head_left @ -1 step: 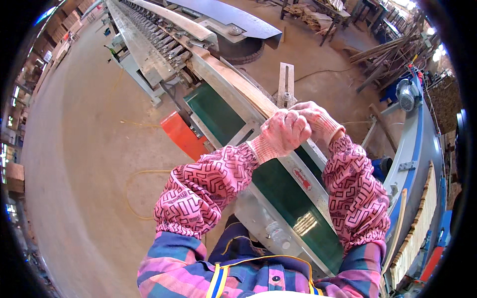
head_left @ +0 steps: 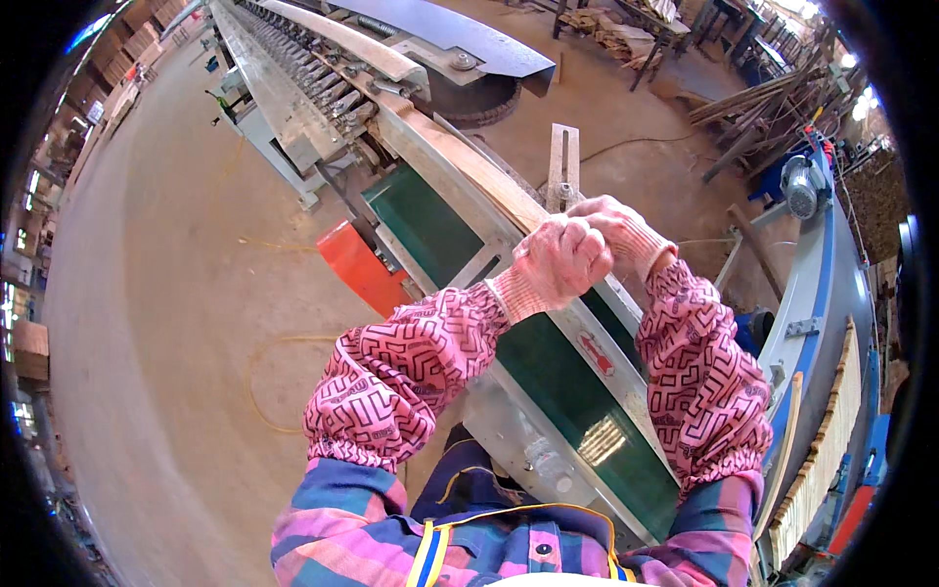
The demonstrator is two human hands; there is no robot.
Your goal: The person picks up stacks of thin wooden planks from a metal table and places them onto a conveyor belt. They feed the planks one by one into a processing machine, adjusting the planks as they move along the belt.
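Both of my hands wear pale, stained work gloves, with pink patterned sleeve covers up the forearms. My left hand (head_left: 559,260) is closed at the near end of a long wooden board (head_left: 484,181). Right beside it and partly behind it, my right hand (head_left: 618,231) is bent over the same end; its fingertips are hidden. The board runs away from me along the metal guide rail (head_left: 597,354) of a long machine. Green bed surfaces (head_left: 553,364) lie beside the rail, below my hands.
Farther along the machine are a row of rollers (head_left: 318,83) and a blue-grey cover (head_left: 460,34). An orange guard (head_left: 362,269) juts out on the left. A slotted metal bracket (head_left: 563,161) stands beyond my hands. At right are a motor (head_left: 802,196) and a row of wooden strips (head_left: 817,445).
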